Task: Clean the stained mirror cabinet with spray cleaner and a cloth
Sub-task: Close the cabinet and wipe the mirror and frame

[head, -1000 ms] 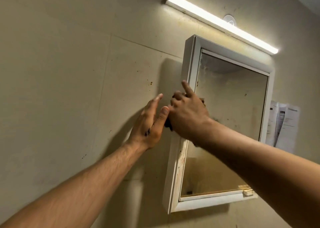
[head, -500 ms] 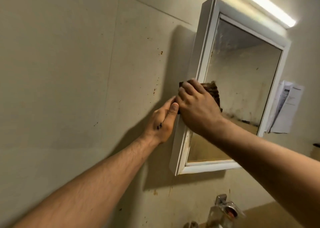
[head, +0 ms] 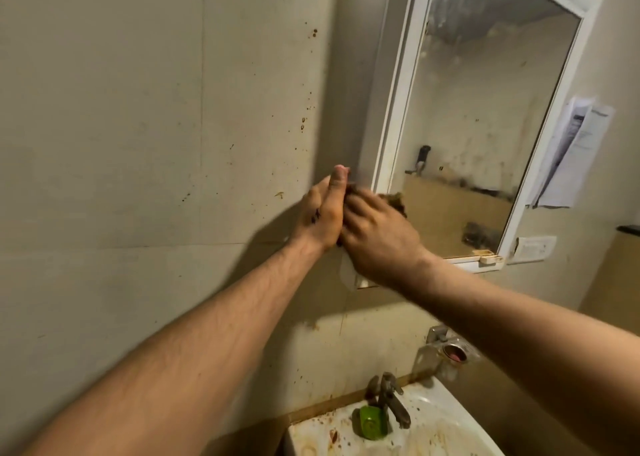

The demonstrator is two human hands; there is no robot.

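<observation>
while right hand [head: 377,237] grips dark cloth [head: 396,201] on lower-left frame of mirror cabinet [head: 398,85], left hand [head: 320,213] flat, fingers straight, on its side. long axis vertical; stained glass [head: 485,109] lies up-right, right hand nearer.

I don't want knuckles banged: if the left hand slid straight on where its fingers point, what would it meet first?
Nothing, seemingly: the left hand points up along the mirror cabinet's side, free to the picture's top, though depth is unclear.
</observation>
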